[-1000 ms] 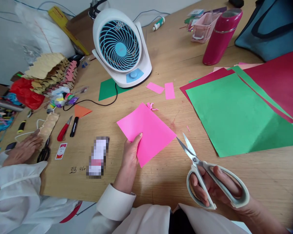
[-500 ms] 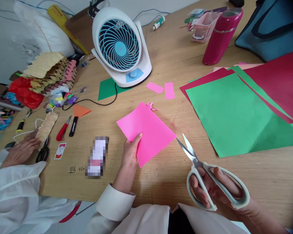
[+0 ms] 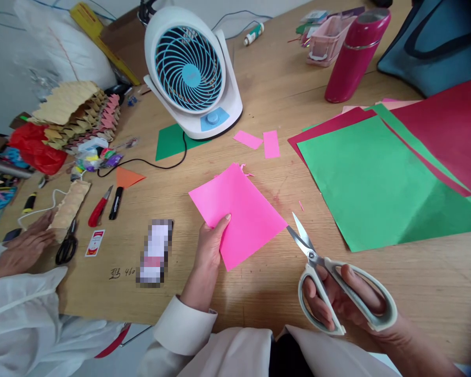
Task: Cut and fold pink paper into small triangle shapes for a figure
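Note:
My left hand (image 3: 212, 243) pinches a sheet of bright pink paper (image 3: 243, 214) by its lower left side, thumb on top. In my right hand (image 3: 345, 298) is a pair of scissors (image 3: 313, 256) with pale handles, my fingers through the loops. Its blades are spread, and the lower blade's tip lies at the paper's right corner, partly hidden by the sheet. Thin pink scraps (image 3: 246, 170) show behind the paper's top edge. Two small pink rectangles, one of them upright (image 3: 271, 144), lie farther back on the table.
Green paper (image 3: 380, 183) and dark red sheets (image 3: 447, 131) are piled at the right. A fan (image 3: 192, 78) and a magenta flask (image 3: 355, 57) stand behind. A phone (image 3: 155, 251) lies left, beyond it a red utility knife (image 3: 100, 209) and a co-worker's hands (image 3: 27, 241).
The pink paper has shifted slightly right, and its right corner now covers the lower scissor blade's tip. The scissors moved slightly left and up. The co-worker's hands moved a little.

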Demonstrator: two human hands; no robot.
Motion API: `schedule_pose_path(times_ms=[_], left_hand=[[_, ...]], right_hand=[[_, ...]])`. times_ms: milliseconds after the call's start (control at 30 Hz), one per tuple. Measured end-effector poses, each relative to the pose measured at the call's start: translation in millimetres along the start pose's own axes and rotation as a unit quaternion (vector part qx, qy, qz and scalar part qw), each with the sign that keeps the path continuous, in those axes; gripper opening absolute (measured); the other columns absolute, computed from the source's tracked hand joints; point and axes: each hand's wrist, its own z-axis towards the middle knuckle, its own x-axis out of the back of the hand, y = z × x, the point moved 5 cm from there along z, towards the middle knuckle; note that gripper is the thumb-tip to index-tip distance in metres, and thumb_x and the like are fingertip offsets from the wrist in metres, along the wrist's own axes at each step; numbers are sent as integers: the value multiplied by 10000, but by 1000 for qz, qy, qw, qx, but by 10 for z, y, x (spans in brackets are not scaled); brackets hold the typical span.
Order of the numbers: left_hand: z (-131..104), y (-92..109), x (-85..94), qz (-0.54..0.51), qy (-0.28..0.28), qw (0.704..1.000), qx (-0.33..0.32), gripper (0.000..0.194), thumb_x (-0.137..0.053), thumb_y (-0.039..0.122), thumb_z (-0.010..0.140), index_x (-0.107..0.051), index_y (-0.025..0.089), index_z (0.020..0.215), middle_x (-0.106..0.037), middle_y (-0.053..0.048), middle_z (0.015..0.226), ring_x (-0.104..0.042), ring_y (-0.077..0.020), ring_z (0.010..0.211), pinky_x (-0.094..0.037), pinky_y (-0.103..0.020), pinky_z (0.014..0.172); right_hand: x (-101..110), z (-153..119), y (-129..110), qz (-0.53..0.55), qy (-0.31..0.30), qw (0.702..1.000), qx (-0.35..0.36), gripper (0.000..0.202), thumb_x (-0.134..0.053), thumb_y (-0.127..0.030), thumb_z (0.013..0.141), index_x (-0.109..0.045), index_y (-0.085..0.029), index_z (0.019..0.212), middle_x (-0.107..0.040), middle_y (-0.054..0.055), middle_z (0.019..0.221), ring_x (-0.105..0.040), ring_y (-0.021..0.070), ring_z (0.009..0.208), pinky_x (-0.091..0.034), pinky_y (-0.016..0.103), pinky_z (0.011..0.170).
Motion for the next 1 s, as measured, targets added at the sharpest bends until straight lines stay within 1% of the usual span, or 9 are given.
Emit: schedule_pose_path(times_ms=[233,400,533,700,1000], left_hand=[[-11,19,-7,0,3,1000,1,470,-885,275,583,-714,155,1004,-759,-53,983,-706,-186,827,-559,-293,797],[-27,29,-7,5,13,1000,2,521,-883,297,582,-703,149,1049,-760,-68,1002,-712,-200,846,-560,-301,803],[-33,31,0,8,20,1000,5,547,-885,293,578,-699,148,1071,-758,-75,1024,-715,-212,875,-560,-313,824],[-49,40,-12,9,16,1000,3,510,-873,289,606,-699,157,1067,-758,-70,1036,-717,-211,889,-562,-311,829],[-84,57,-20,13,24,1000,2,463,-867,282,625,-709,165,1044,-759,-64,1022,-719,-217,894,-566,-321,843]], right_hand=[[3,-53,-5,0,7,1000,12,593,-356,-669,929,-657,-162,987,-588,48,661,-550,150,541,-366,269,535],[32,-87,20,2,-6,1000,12,604,-365,-684,917,-669,-168,992,-610,62,672,-557,155,537,-386,274,535],[19,-90,29,11,-14,1000,12,600,-379,-684,913,-677,-169,983,-613,64,657,-538,147,516,-378,270,523],[47,-93,62,9,-1,1000,7,618,-364,-693,909,-667,-161,992,-602,65,649,-516,146,503,-371,276,512],[59,-85,78,13,3,1000,3,620,-362,-689,912,-666,-154,989,-606,68,652,-518,147,500,-373,279,511]])
